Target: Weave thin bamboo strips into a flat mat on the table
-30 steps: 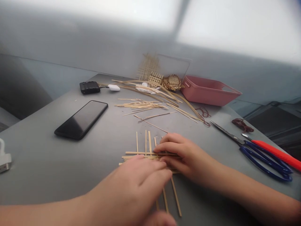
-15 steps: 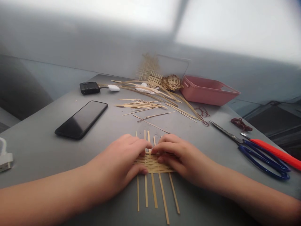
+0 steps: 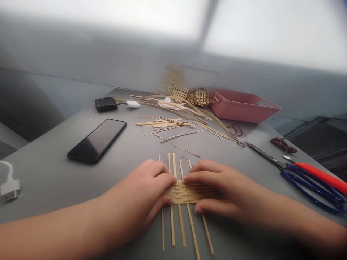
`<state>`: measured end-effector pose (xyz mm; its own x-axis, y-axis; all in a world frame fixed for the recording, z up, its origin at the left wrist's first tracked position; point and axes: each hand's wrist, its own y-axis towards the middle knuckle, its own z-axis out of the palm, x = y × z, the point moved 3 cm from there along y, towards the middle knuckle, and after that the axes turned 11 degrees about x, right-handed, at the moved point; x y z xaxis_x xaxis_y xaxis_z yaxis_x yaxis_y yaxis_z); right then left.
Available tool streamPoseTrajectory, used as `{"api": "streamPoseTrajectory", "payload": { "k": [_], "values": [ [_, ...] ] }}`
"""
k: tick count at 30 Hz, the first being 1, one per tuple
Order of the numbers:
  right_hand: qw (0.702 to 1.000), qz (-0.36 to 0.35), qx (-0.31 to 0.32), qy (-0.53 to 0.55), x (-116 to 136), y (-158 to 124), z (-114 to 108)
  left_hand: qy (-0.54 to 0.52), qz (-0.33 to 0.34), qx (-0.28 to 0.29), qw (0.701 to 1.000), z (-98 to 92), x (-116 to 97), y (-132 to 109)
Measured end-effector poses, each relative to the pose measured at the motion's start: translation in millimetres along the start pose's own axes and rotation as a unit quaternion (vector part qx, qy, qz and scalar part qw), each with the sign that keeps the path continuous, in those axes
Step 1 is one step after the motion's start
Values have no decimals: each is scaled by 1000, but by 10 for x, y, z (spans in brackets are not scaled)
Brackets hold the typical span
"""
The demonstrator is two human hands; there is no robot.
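Observation:
A small mat of woven bamboo strips lies on the grey table right in front of me, with several loose strip ends sticking out toward me and away from me. My left hand grips the mat's left edge, fingers curled on top and thumb at the near side. My right hand grips the right edge the same way, fingers laid over the weave and thumb under the near edge. The fingertips of the two hands nearly meet at the mat's far side.
A black phone lies at the left, a white charger plug at the far left edge. Blue-handled scissors and a red-handled tool lie at the right. Loose strips, woven pieces and a pink basket sit at the back.
My left hand has moved up from the near strip ends to the mat's left edge. The cross strips, spread apart before, now sit packed tight between both hands.

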<state>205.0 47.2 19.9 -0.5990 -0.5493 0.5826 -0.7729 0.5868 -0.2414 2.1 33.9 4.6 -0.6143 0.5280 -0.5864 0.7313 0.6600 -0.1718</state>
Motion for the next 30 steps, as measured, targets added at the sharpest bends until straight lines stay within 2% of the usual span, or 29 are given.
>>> {"api": "streamPoseTrajectory", "payload": {
  "k": [8, 15, 18, 20, 22, 24, 26, 28, 30],
  "values": [
    [999, 31, -6, -1, 0, -16, 109, -4, -32, 35, 999, -39, -71, 2],
    [999, 28, -28, -12, -8, -60, 124, 9, -21, 24, 999, -54, -34, 11],
    [999, 12, -40, 9, -5, -32, 84, 73, 24, 2, 997, -63, -69, -32],
    [997, -3, -77, 29, -36, -5, 34, 155, 75, -22, 985, -55, -127, -84],
    [991, 0, -130, 37, -101, 15, -25, 246, 144, -71, 956, -38, -195, -164],
    [987, 10, -158, 32, -179, 31, -65, 304, 202, -142, 920, -26, -230, -262],
    [987, 7, -156, 22, -245, 43, -82, 306, 223, -191, 906, -34, -202, -343],
    [989, -8, -150, 8, -289, 43, -83, 259, 221, -203, 918, -77, -127, -381],
    [988, -37, -153, -11, -302, 24, -77, 199, 211, -190, 938, -152, -38, -375]
  ]
}}
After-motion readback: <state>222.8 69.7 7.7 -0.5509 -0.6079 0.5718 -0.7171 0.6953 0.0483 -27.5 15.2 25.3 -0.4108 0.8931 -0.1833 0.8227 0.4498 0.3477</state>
